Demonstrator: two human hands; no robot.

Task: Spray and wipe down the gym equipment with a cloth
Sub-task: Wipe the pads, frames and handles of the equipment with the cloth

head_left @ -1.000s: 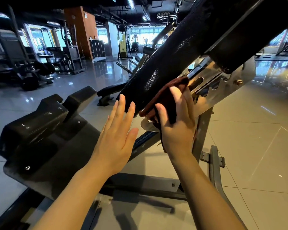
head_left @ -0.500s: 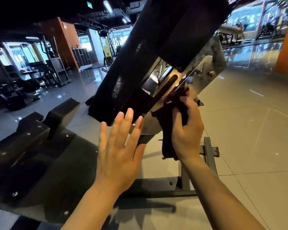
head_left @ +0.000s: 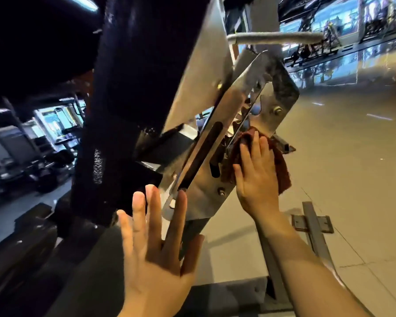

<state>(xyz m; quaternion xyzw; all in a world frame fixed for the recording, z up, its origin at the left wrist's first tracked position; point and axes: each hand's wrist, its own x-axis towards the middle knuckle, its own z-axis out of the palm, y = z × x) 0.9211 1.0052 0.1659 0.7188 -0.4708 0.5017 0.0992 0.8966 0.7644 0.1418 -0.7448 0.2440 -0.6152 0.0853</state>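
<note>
At far left, other gym machines stand blurred and dim on the glossy floor; nearer, the black padded backrest of the bench rises steeply through the upper middle of the view. The left hand is raised in front of it, palm forward; its grip is wide, fingers straight and spread, holding nothing; the fingertips appear to lie over the pad's lower edge and the metal beside it, though contact cannot be told. Right of the pad runs the slotted steel adjustment bracket, tilted, with bolts showing; the right hand presses a dark red cloth flat against that plate, fingers extended over the fabric, the cloth hanging past the palm's right side. Below right, a grey frame foot rests on pale tiles.
</note>
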